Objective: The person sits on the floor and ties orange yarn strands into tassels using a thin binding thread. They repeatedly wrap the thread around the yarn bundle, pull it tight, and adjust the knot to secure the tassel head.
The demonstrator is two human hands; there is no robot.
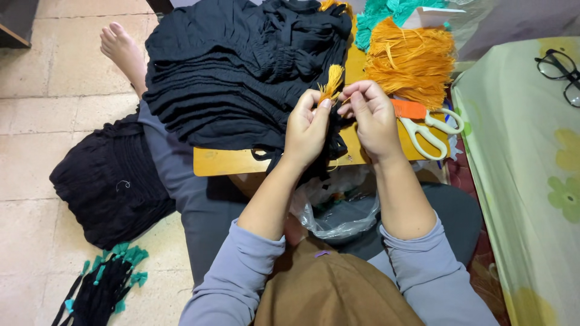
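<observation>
My left hand (pixel 308 124) pinches a small orange tassel (pixel 331 81) by its base, its fringe pointing up. My right hand (pixel 370 115) is closed right beside it, fingertips meeting the left hand's at the tassel's base, apparently gripping a thin thread there. Both hands work above a pile of black pleated fabric (pixel 229 66) that lies on a yellow wooden board (pixel 223 162) across my lap. A thick bundle of orange thread (pixel 411 60) lies just behind the right hand.
White-handled scissors (pixel 432 130) and an orange comb (pixel 409 108) rest on the board at right. Teal thread (pixel 380 15) lies at the back. More black fabric (pixel 109 181) and teal-tasselled cords (pixel 103 284) sit on the tiled floor. Glasses (pixel 559 69) lie on a floral sheet. A clear plastic bag (pixel 338 217) sits in my lap.
</observation>
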